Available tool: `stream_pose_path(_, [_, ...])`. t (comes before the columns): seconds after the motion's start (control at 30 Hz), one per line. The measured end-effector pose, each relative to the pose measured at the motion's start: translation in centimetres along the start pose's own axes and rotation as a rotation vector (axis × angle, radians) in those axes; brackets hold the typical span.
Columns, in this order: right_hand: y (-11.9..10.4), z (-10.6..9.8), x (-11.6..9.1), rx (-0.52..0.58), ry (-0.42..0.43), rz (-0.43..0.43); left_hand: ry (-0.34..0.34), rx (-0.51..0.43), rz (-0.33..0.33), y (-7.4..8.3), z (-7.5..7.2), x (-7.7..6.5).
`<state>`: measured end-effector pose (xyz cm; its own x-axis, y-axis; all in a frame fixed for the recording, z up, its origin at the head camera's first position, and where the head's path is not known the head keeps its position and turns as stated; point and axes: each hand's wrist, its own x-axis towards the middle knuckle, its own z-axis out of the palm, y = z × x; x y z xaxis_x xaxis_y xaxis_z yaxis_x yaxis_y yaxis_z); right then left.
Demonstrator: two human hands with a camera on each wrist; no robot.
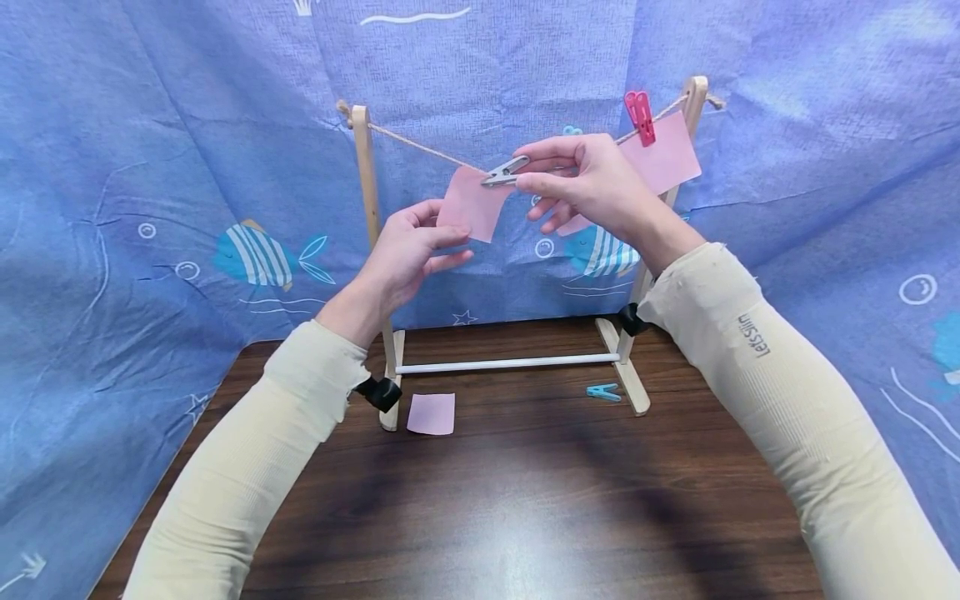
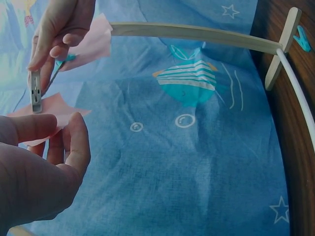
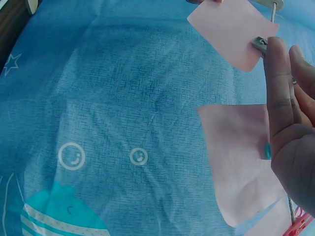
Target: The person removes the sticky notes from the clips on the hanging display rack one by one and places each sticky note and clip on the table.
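Observation:
My left hand [image 1: 405, 254] pinches the lower left edge of a pink paper square [image 1: 468, 208] between thumb and fingers, just under a twine line [image 1: 420, 147]. A grey clothespin [image 1: 504, 172] is pinched by the handles in my right hand [image 1: 600, 183], its jaws at the paper's upper right corner by the twine. Behind the right hand hangs a second pink paper [image 3: 236, 157], with a teal clip [image 3: 267, 151] partly hidden by the fingers. Farther right, a pink clothespin [image 1: 641, 117] holds a third pink paper [image 1: 666, 158] on the line.
The twine runs between two wooden posts [image 1: 366, 175] joined low down by a white bar [image 1: 510, 363]. On the dark wooden table [image 1: 510, 492] lie a loose pink square [image 1: 432, 414] at left and a blue clothespin [image 1: 603, 392] at right. A blue fish-print cloth [image 1: 300, 175] hangs behind.

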<state>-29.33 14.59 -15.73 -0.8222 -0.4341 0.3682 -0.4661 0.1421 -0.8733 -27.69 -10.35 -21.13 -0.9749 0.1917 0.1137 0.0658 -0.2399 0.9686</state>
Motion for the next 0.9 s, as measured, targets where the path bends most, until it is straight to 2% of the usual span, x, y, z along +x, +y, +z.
stream_pose_path(0.47, [0.6,0.2,0.0,0.068,0.029,-0.057,-0.001,0.016,0.003,0.1,0.0,-0.1])
stream_pose_path(0.9, [1.2,0.6,0.0,0.298,0.069,-0.092,-0.010,0.035,0.013,0.4,0.1,-0.5])
